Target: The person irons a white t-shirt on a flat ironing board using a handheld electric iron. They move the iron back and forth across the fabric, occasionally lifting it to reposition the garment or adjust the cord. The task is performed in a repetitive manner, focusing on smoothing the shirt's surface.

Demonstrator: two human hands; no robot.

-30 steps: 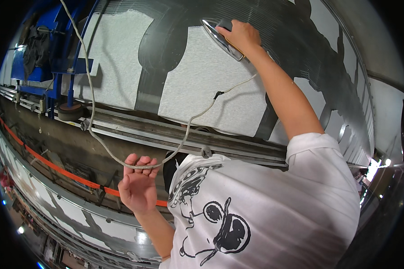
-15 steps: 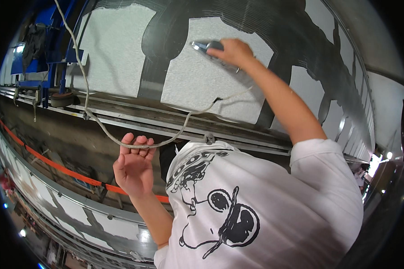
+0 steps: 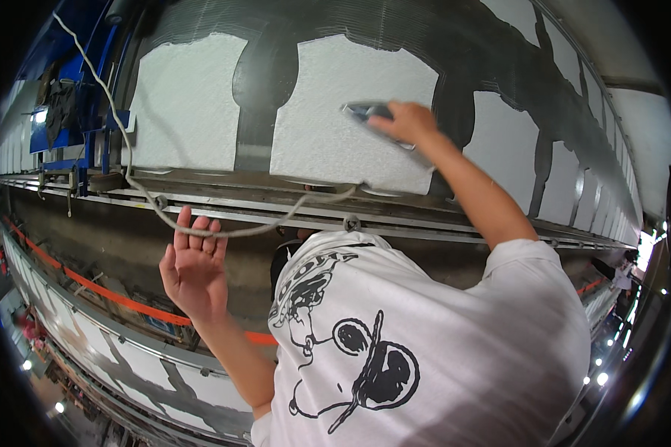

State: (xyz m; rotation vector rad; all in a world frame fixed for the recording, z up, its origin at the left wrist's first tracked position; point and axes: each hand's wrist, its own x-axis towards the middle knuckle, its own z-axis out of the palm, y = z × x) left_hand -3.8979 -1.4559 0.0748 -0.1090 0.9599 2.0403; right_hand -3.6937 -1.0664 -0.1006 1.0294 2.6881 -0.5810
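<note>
Beyond the fingers of the left hand (image 3: 200, 276), the left cloth (image 3: 190, 112) lay flat on the dark worktop (image 3: 265, 82). That hand was palm up, its fingers extended and unclosed, with the pale cord (image 3: 246, 232) lying across them and running rightward to the near edge of the middle cloth (image 3: 313, 112). The cord looked light and bendy, probably best borne on loose fingers. The middle cloth, farther right and beyond those fingers, seemed thin and soft, apt to crease if dragged. Over it was the iron (image 3: 361, 112), its tip left of the right fingers; blur hid whether its sole touched the fabric. The right hand (image 3: 411, 123) was clenched around the handle, seemingly the only sound hold, the body being likely heavy, stiff, slick and perhaps hot. Right of these fingers lay the right cloth (image 3: 503, 141).
</note>
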